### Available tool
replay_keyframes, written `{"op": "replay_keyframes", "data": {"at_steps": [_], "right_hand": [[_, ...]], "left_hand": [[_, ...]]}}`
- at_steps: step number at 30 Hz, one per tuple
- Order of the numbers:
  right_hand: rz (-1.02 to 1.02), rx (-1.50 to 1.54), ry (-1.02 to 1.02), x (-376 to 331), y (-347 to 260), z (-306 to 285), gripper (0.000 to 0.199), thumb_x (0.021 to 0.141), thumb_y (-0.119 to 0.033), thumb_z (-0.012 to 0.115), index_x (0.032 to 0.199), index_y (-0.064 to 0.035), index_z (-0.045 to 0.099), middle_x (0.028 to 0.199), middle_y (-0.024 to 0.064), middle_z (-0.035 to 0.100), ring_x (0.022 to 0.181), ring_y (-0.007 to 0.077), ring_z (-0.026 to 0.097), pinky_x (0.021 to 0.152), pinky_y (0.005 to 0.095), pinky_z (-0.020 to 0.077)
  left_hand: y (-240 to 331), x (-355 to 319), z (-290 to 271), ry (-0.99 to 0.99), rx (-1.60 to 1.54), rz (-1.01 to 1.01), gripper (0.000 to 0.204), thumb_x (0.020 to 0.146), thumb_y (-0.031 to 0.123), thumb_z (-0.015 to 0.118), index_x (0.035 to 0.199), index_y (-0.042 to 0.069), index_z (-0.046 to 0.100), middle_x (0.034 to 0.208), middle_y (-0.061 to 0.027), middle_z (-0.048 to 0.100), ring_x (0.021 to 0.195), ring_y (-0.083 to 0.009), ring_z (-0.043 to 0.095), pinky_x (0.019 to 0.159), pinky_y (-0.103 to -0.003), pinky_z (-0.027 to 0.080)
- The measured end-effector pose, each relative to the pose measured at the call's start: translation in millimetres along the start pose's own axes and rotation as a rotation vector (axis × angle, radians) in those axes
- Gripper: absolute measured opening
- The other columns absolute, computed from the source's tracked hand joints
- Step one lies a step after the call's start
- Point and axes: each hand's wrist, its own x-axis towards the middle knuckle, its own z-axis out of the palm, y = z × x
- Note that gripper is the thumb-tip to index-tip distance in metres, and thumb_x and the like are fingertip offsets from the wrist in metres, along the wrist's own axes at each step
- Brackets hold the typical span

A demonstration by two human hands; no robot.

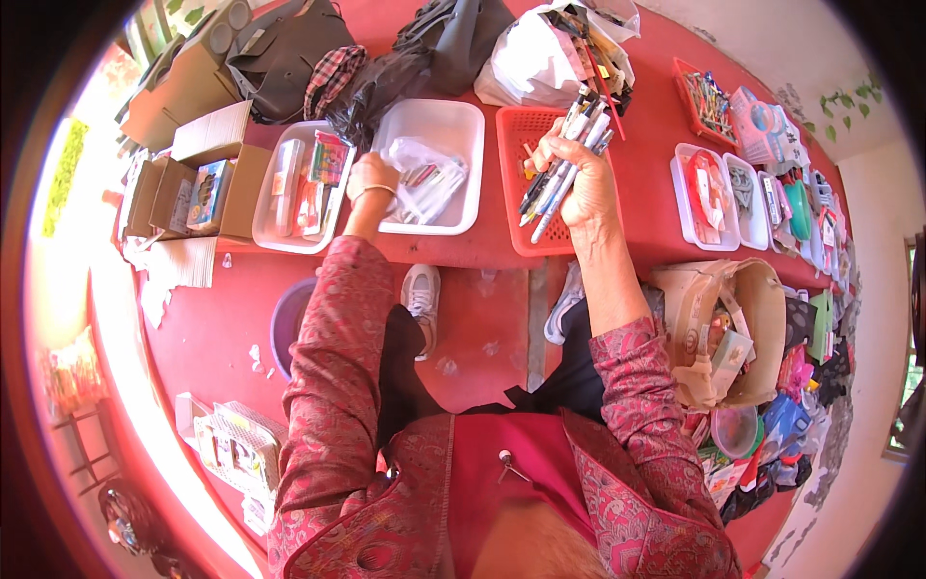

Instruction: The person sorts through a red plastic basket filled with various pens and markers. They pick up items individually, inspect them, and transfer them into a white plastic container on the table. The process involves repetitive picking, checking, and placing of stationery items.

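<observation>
My right hand (588,185) is wrapped round a thick bundle of pens (553,201), mostly white and grey with some dark tips. It holds them slanted above a red perforated plastic basket (511,234), where a few small things show at the left. My left hand (371,179) is at the left rim of a white plastic tub (463,124), its fingers curled downward; what they hold, if anything, is hidden. In that tub lies a clear plastic bag (429,183) with pens in it. Just left of it, another white tray (273,232) holds packaged stationery.
An open cardboard box (234,207) stands at the left. Bags and a white plastic sack (529,68) line the back. More trays (719,238) sit at the right, above a torn cardboard carton (685,333). A purple bucket (286,323) stands beside my left arm.
</observation>
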Motion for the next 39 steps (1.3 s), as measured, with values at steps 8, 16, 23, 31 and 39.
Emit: {"op": "replay_keyframes", "data": {"at_steps": [8,16,23,31,39], "right_hand": [[0.043,0.036,0.042,7.6,9.4,-2.4,0.021,0.068,-0.004,0.060,0.085,-0.0080,0.049,0.063,0.0030,0.049,0.060,0.0158,0.052,0.066,0.0341,0.0454],[-0.107,0.010,-0.080,27.7,38.5,36.5,0.024,0.063,0.003,0.064,0.081,-0.0071,0.052,0.068,0.0008,0.053,0.059,0.0113,0.053,0.057,0.0238,0.0438],[0.120,0.269,-0.304,92.2,108.3,63.7,0.023,0.063,-0.004,0.065,0.081,-0.0074,0.050,0.065,0.0039,0.052,0.062,0.0169,0.054,0.064,0.0356,0.0468],[0.215,0.321,-0.416,137.7,132.4,51.2,0.022,0.067,-0.006,0.060,0.086,-0.0066,0.048,0.063,0.0034,0.047,0.060,0.0159,0.050,0.068,0.0371,0.0461],[-0.042,-0.005,-0.157,121.7,159.9,60.4,0.017,0.064,0.002,0.060,0.078,-0.0044,0.053,0.064,0.0041,0.054,0.055,0.0141,0.053,0.057,0.0286,0.0453]], "left_hand": [[-22.0,-16.5,-20.9,0.241,-0.206,0.147,0.028,0.071,0.027,0.047,0.074,0.002,0.058,0.075,-0.0225,0.058,0.073,-0.0388,0.056,0.067,-0.044,0.043],[-31.4,-20.6,-26.3,-0.032,-0.150,0.189,0.023,0.069,0.022,0.053,0.071,0.000,0.056,0.067,-0.0180,0.057,0.062,-0.0295,0.057,0.057,-0.040,0.044],[-29.2,-14.8,-22.4,-0.161,-1.217,-0.176,0.013,0.067,-0.001,0.061,0.066,0.002,0.048,0.060,-0.0075,0.052,0.052,-0.0167,0.053,0.054,-0.028,0.048],[-41.3,-10.6,-21.5,-0.439,-1.622,-0.534,0.015,0.076,0.001,0.046,0.090,0.003,0.044,0.075,-0.0080,0.054,0.047,-0.0087,0.041,0.044,-0.022,0.039],[-8.8,-44.1,-35.1,-0.208,-1.362,-0.191,0.074,0.068,-0.012,0.039,0.131,0.012,0.009,0.106,-0.0147,0.054,0.048,-0.0094,0.042,0.042,-0.021,0.037]]}}
